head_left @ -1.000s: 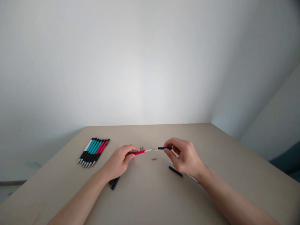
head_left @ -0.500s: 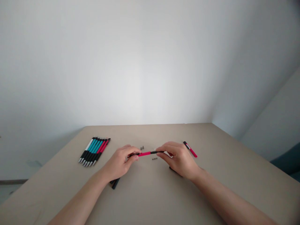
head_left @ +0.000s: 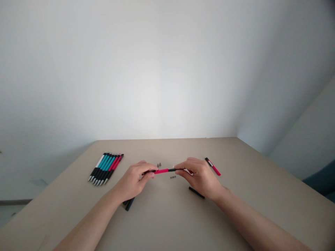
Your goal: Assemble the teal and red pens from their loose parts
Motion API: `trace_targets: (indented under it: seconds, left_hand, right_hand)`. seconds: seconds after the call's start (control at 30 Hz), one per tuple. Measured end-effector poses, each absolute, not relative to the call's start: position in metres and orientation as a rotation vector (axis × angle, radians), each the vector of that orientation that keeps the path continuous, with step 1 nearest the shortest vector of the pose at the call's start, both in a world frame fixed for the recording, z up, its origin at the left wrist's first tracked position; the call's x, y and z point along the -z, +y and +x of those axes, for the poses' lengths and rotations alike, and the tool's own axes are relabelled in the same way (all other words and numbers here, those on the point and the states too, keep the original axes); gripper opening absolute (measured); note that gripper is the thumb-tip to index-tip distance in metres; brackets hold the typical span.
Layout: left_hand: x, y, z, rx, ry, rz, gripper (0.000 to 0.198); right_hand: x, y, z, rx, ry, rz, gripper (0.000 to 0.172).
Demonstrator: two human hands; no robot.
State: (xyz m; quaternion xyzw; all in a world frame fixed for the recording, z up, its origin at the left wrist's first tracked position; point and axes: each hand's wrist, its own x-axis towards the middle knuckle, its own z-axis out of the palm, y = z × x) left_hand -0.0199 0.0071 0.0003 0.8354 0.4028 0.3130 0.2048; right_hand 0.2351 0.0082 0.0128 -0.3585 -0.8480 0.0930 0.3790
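Between my two hands a red and black pen is held nearly level above the table. My left hand pinches its red end, where a black clip shows. On the black grip end, my right hand has its thumb and fingers closed; the tip is hidden there. Small metal springs lie just below the pen. Two small grey cone-shaped tips stand behind it. Black tubes lie partly under my left hand, and another black tube rests beside my right hand.
At the left, several pens with white, teal and red barrels lie in a slanted row. A red barrel with a black end lies to the right. The beige table meets a white wall at its back edge.
My right hand has shifted very slightly, so more of the black tube beside it shows. Both hands still hold the pen in the same place.
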Motion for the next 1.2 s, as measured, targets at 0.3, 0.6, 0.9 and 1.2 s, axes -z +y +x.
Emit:
trace_targets:
  seconds: [0.3,0.6,0.9,1.2]
  left_hand:
    - [0.0001,0.0077,-0.0197,-0.896,1.080,2.353,0.021]
    - [-0.0014,0.0084,-0.0182,-1.043,1.004,2.382,0.020]
    - [0.0051,0.0095,-0.0191,-1.043,1.165,2.335,0.020]
    - [0.0005,0.0066,-0.0161,-0.989,1.142,2.364,0.020]
  right_hand:
    - [-0.0087,0.0086,0.2343,-0.314,-2.180,-0.936,0.015]
    - [-0.0124,0.0062,0.2316,-0.453,-2.176,-0.976,0.019]
    - [-0.0141,0.0020,0.2269,-0.422,-2.156,-1.013,0.016]
    - [-0.0130,0.0045,0.2287,-0.435,-2.126,-1.038,0.010]
